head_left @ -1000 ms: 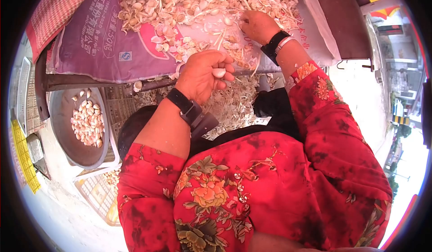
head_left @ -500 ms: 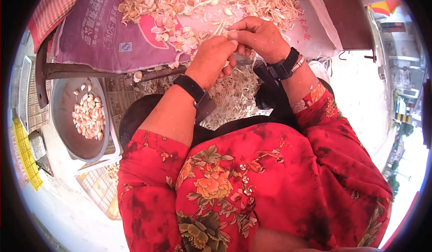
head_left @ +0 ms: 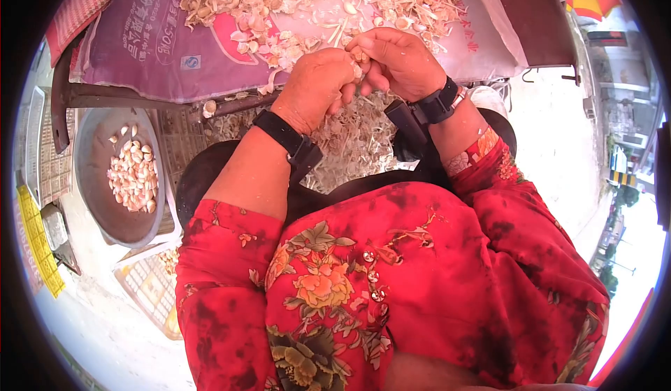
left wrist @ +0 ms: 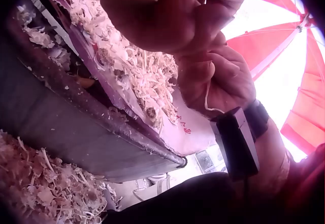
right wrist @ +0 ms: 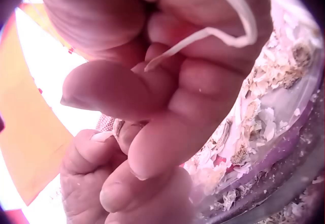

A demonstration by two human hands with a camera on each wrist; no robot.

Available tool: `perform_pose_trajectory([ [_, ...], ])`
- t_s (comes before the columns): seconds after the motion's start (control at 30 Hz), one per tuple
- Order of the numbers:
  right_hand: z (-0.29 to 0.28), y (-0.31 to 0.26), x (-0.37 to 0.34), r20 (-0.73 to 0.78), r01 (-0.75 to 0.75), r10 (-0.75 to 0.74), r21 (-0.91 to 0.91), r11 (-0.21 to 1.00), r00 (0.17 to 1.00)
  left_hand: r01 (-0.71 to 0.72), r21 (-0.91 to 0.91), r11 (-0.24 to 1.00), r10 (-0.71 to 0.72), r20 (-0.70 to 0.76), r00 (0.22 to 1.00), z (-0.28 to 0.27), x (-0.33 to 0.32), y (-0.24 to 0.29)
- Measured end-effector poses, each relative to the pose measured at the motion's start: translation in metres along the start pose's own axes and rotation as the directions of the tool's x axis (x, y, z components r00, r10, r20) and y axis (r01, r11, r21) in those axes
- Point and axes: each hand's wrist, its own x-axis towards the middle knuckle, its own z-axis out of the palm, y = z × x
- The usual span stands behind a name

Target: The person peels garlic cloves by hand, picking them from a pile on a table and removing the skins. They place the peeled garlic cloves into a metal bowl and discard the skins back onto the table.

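Both hands meet in front of the table edge in the head view, fingertips close together. My left hand [head_left: 314,87] has curled fingers and holds garlic at its thumb and fingertips. Opposite it, the thumb and fingers of my right hand [head_left: 412,62] pinch at the same small garlic clove [head_left: 359,55], mostly covered by fingers. A brownish edge of the clove [right wrist: 118,127] shows between the fingertips in the right wrist view. There, a thin, pale dry garlic stalk [right wrist: 221,35] lies bent across the right palm. Other contents of the left palm are hidden.
Garlic cloves and loose skins [head_left: 279,0] heap on a purple printed sack [head_left: 154,59] over the table. A grey basin [head_left: 91,181] with cloves stands at left, beside crates [head_left: 147,286]. More skins [left wrist: 51,188] lie below the table edge.
My right hand has come from the garlic heap to meet the left hand. The clove seen in the left fingers earlier is now hidden from the head view.
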Motion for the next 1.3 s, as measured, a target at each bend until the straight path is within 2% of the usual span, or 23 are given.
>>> perform_pose_trajectory([
  [0.1, -0.006, 0.000, -0.004, 0.038, -0.019, 0.014, 0.135, 0.991, 0.999, 0.232, 0.099, 0.968, -0.249, 0.220, 0.943, -0.011, -0.009, 0.013],
  [0.13, -0.008, 0.000, -0.005, 0.041, -0.025, 0.019, 0.149, 0.989, 0.999, 0.264, 0.186, 0.947, -0.301, 0.212, 0.930, -0.012, -0.011, 0.013],
  [0.17, -0.009, -0.001, -0.006, 0.045, -0.034, 0.027, 0.163, 0.986, 0.999, 0.308, 0.243, 0.920, -0.345, 0.130, 0.930, -0.009, -0.012, 0.012],
  [0.23, -0.006, -0.002, -0.011, 0.028, 0.007, -0.006, -0.024, 1.000, 1.000, 0.404, 0.341, 0.849, -0.412, -0.054, 0.910, -0.004, -0.011, 0.008],
  [0.27, -0.003, -0.004, -0.013, 0.026, 0.033, -0.030, -0.121, 0.992, 0.999, 0.444, 0.320, 0.837, -0.444, -0.078, 0.893, -0.006, -0.009, 0.002],
  [0.3, 0.003, -0.007, -0.015, 0.065, 0.044, -0.031, -0.207, 0.977, 0.997, 0.464, 0.129, 0.876, -0.465, -0.029, 0.885, -0.005, -0.008, 0.001],
  [0.37, 0.020, -0.018, -0.022, 0.133, 0.067, -0.019, -0.373, 0.926, 0.991, 0.483, -0.259, 0.837, -0.478, 0.086, 0.874, 0.000, -0.008, -0.002],
  [0.4, 0.029, -0.024, -0.024, 0.121, 0.036, 0.007, -0.349, 0.936, 0.993, 0.476, -0.378, 0.794, -0.425, 0.215, 0.879, -0.002, -0.004, -0.007],
  [0.47, 0.023, -0.027, -0.017, 0.041, 0.072, -0.059, -0.495, 0.866, 0.997, 0.465, -0.434, 0.771, -0.423, 0.197, 0.885, -0.005, -0.001, -0.010],
  [0.5, 0.017, -0.028, -0.010, 0.007, 0.084, -0.097, -0.564, 0.821, 0.995, 0.459, -0.461, 0.759, -0.422, 0.187, 0.887, -0.007, 0.000, -0.010],
  [0.53, 0.006, -0.023, 0.002, -0.033, 0.166, -0.251, -0.665, 0.728, 0.967, 0.449, -0.478, 0.755, -0.403, 0.201, 0.893, -0.010, 0.002, -0.011],
  [0.63, -0.031, -0.018, 0.046, -0.046, 0.155, -0.435, -0.897, 0.413, 0.899, 0.403, -0.513, 0.758, -0.331, 0.229, 0.915, -0.017, 0.004, -0.013],
  [0.7, -0.046, -0.018, 0.074, 0.004, 0.120, -0.405, -0.957, 0.262, 0.914, 0.351, -0.517, 0.780, -0.266, 0.234, 0.935, -0.019, 0.003, -0.013],
  [0.83, -0.057, -0.006, 0.113, 0.069, 0.064, -0.377, -0.998, -0.024, 0.924, 0.321, -0.531, 0.784, -0.247, 0.207, 0.946, -0.022, 0.004, -0.015],
  [0.87, -0.058, -0.003, 0.118, -0.008, -0.010, -0.302, -1.000, -0.007, 0.953, 0.310, -0.526, 0.792, -0.251, 0.182, 0.951, -0.022, 0.003, -0.013],
  [0.97, -0.050, -0.012, 0.120, -0.005, -0.050, -0.265, -0.986, -0.161, 0.964, 0.281, -0.485, 0.828, -0.273, 0.090, 0.958, -0.021, 0.004, -0.007],
  [1.07, -0.072, -0.011, 0.120, 0.048, 0.020, -0.289, -0.995, -0.101, 0.956, 0.267, -0.460, 0.847, -0.278, 0.045, 0.960, -0.019, 0.005, -0.008],
  [1.1, -0.069, -0.017, 0.114, -0.080, -0.045, -0.229, -0.987, 0.156, 0.970, 0.260, -0.458, 0.850, -0.275, 0.036, 0.961, -0.019, 0.006, -0.008],
  [1.17, -0.059, -0.033, 0.096, -0.269, -0.202, -0.020, -0.768, 0.607, 0.963, 0.243, -0.436, 0.867, -0.270, 0.000, 0.963, -0.017, 0.006, -0.007],
  [1.2, -0.061, -0.031, 0.089, -0.214, -0.103, -0.018, -0.539, 0.836, 0.977, 0.234, -0.423, 0.875, -0.267, -0.018, 0.964, -0.015, 0.006, -0.006],
  [1.3, -0.062, -0.029, 0.071, -0.005, -0.059, 0.059, -0.203, 0.977, 0.998, 0.218, -0.399, 0.891, -0.251, -0.031, 0.968, -0.014, 0.011, -0.012],
])
